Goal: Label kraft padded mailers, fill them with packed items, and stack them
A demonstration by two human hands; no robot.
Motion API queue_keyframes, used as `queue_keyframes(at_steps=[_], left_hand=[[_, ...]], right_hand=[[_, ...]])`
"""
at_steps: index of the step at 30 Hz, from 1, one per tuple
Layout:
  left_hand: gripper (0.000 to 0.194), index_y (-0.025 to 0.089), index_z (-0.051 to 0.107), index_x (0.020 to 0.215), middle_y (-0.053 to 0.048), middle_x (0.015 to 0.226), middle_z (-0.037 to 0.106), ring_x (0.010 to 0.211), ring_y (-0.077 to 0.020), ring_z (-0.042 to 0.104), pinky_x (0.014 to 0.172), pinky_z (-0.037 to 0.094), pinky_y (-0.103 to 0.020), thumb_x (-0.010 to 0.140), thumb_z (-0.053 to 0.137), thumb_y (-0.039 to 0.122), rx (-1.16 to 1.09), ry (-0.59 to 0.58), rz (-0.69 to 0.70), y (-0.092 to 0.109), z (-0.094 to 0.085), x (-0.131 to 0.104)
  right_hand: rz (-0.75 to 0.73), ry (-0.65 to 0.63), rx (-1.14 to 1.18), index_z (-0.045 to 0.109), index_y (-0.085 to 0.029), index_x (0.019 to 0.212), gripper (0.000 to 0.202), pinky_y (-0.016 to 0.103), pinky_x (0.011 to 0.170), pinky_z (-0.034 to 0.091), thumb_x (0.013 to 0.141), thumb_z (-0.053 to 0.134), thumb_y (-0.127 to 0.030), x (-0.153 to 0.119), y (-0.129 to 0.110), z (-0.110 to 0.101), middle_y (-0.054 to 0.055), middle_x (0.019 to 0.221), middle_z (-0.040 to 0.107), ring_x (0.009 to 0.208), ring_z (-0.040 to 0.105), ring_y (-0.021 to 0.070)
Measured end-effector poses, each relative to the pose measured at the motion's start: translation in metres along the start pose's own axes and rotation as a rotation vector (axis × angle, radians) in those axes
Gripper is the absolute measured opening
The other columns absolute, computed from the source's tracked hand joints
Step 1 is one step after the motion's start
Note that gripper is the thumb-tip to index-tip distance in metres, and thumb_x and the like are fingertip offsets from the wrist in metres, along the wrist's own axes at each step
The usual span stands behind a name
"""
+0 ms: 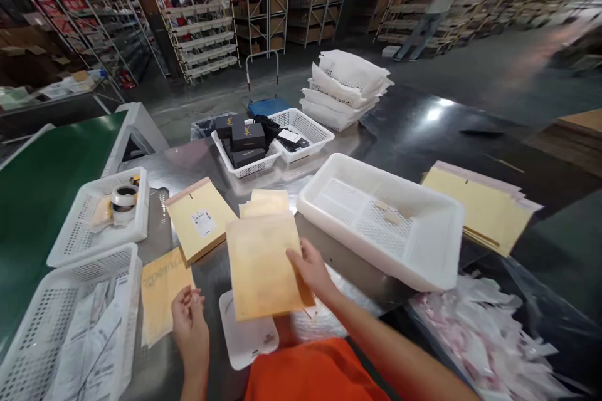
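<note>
My right hand (313, 269) grips the right edge of a yellow padded envelope (263, 263), held up above the metal table. My left hand (189, 313) is off the envelope, to its left, with fingers curled and pressed together; whether anything small is in them is hidden. Just beside it lies a flat yellow envelope (162, 291) with handwriting. Behind that, a stack of envelopes with a white label on top (200, 219) rests on the table. More envelopes (270, 200) lie behind the held one. A white plastic lid or tray (251, 341) sits partly beneath it.
A large white basket (385, 216) stands right of centre, with envelopes (480, 207) beyond it. White baskets hold black boxes (247, 144), tape rolls (123, 200) and papers (89, 332). Stacked baskets (345, 91) stand behind; plastic scraps (484, 338) lie lower right. A person (437, 6) is far off.
</note>
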State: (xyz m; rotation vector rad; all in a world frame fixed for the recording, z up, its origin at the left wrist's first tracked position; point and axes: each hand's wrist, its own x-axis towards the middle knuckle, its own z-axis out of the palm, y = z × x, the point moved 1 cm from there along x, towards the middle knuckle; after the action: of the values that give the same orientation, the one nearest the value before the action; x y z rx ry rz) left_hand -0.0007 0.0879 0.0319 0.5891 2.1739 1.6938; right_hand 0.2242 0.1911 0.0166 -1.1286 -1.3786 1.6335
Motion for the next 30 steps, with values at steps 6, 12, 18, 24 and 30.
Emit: queue_keyframes(at_steps=[6,12,18,24,30], left_hand=[[0.046,0.010,0.052,0.117,-0.017,0.105,0.069,0.096,-0.0267,0.069,0.087,0.053,-0.037,0.086,0.043,0.043,0.651,-0.317,-0.239,-0.096,0.004,-0.003],[0.068,0.004,0.050,0.122,-0.032,0.127,0.054,0.121,-0.0472,0.052,0.093,0.047,-0.055,0.074,0.064,0.050,0.937,-0.317,-0.266,-0.144,0.030,-0.060],[0.069,0.003,0.047,0.122,-0.034,0.128,0.050,0.121,-0.0502,0.050,0.092,0.047,-0.058,0.071,0.074,0.041,0.941,-0.223,-0.261,-0.150,0.037,-0.065],[0.046,0.007,0.051,0.112,-0.028,0.119,0.059,0.120,-0.0453,0.055,0.097,0.046,-0.059,0.076,0.068,0.030,0.687,-0.199,-0.291,-0.141,0.019,-0.051],[0.036,0.020,0.056,0.112,-0.010,0.108,0.074,0.101,-0.0250,0.071,0.089,0.058,-0.038,0.077,0.065,0.022,-0.145,-0.311,-0.582,-0.118,0.011,-0.048]], right_hand=[[0.093,0.296,-0.757,0.041,-0.012,0.134,0.048,0.037,0.094,0.047,0.090,0.049,-0.030,0.120,-0.024,-0.049,0.017,0.126,0.060,0.113,0.059,0.0269],[0.322,0.269,-1.049,0.049,-0.013,0.129,0.068,0.052,0.102,0.037,0.068,0.077,-0.021,0.082,0.061,-0.057,0.024,0.137,0.051,0.127,0.047,0.0404],[0.378,0.280,-1.174,0.045,-0.009,0.133,0.078,0.053,0.106,0.029,0.065,0.081,-0.024,0.037,0.109,-0.075,0.027,0.134,0.051,0.128,0.044,0.0410],[0.351,0.330,-1.009,0.061,-0.014,0.097,0.023,0.039,0.084,0.044,0.075,0.061,-0.017,0.045,0.102,-0.104,0.016,0.102,0.065,0.099,0.061,0.0308],[0.145,0.159,-0.665,0.058,-0.020,0.087,0.019,0.031,0.072,0.048,0.084,0.048,-0.037,0.024,0.072,-0.094,0.005,0.086,0.068,0.082,0.062,0.0216]])
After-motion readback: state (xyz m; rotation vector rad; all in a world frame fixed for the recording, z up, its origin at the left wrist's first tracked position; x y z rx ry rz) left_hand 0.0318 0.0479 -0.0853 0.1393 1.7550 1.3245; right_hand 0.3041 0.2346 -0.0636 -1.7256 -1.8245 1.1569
